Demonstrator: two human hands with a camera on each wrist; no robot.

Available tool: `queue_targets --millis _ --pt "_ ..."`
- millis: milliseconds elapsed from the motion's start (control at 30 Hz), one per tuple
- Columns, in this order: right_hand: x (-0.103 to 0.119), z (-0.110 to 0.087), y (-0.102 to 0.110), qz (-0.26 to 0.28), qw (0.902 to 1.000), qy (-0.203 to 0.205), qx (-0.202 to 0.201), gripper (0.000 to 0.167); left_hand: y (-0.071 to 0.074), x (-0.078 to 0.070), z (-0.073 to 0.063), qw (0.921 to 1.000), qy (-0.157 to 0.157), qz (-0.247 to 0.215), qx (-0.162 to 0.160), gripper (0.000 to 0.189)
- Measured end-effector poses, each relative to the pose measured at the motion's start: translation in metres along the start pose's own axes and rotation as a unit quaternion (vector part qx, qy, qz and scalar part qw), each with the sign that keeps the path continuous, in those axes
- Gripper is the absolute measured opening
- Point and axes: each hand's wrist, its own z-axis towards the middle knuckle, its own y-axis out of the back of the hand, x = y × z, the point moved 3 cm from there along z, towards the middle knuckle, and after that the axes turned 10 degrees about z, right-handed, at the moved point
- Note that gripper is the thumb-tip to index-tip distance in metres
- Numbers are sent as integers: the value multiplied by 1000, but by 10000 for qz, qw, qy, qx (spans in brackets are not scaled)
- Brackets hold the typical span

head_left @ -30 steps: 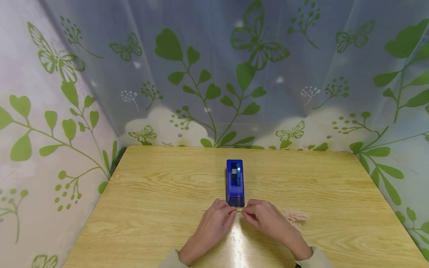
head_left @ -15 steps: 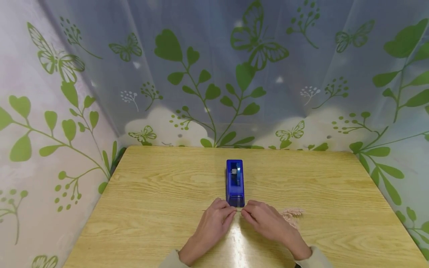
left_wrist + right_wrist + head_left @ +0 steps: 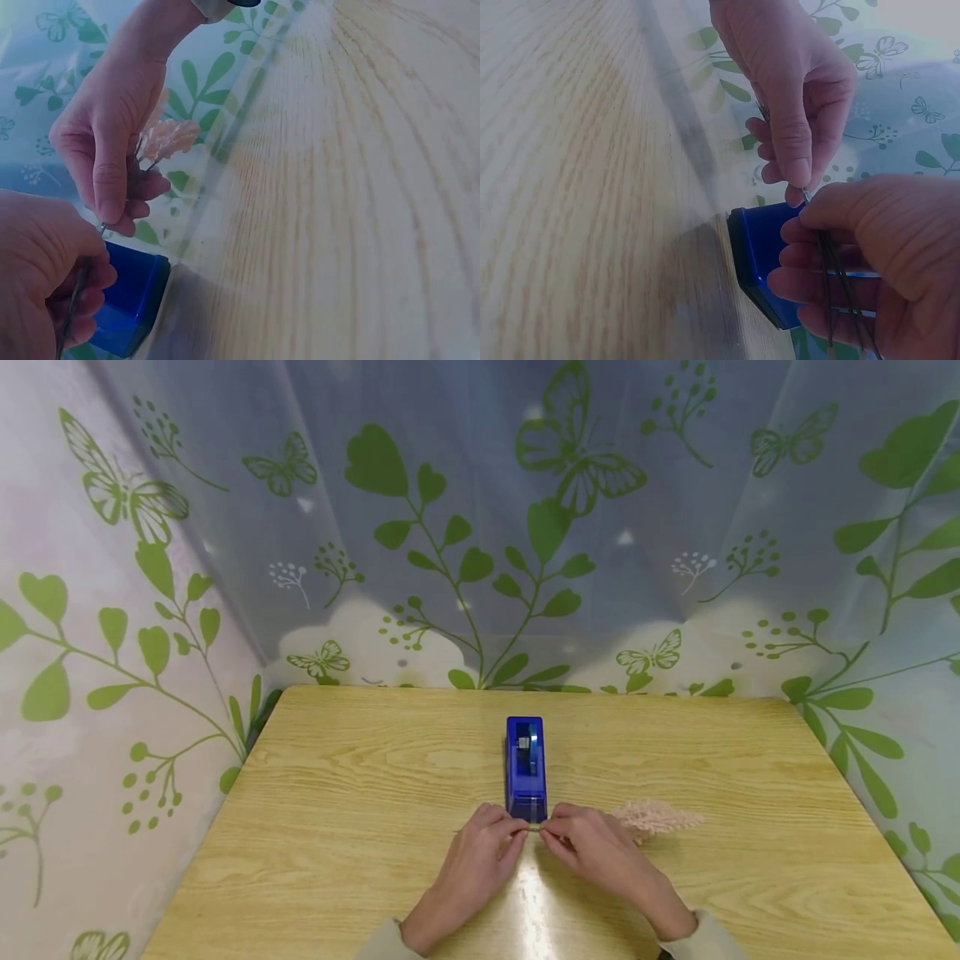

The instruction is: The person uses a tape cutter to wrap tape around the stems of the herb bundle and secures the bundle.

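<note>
Between my two hands runs a bundle of thin dark stems, topped by pale pink feathery flower heads. The fingertips and thumb of my left hand pinch its left stretch, and the stem tails run along under that palm in the left wrist view. Close by, my right hand pinches the same stems nearer the flower heads, which stick out past its far side. Just beyond the fingertips stands a blue tape dispenser, its near end towards me. Most of the stems' length is hidden by the hands.
Everything is on a light wood-grain table. A curtain with green leaves and butterflies hangs along its back and sides. Lamp glare lies on the wood between my forearms.
The flower heads have turned and swung slightly away from me, and more of them shows beyond my right hand. Both hands stay almost in place, still pinching the stems. The dispenser has not moved.
</note>
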Motion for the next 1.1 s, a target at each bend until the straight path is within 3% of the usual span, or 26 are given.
queue_targets --millis 200,533,867,1100 --pt "0 1 0 -81 9999 51 -30 10 -1 0 0 9998 28 134 130 8" --pt "1 2 -3 -95 9985 -378 390 25 0 2 1 9984 -375 180 -396 6" --pt "5 1 -2 -694 9975 113 55 13 -1 2 0 9990 -277 137 -337 7" --pt "4 2 -1 -659 9975 220 -135 12 -1 2 0 9987 -270 104 -420 11"
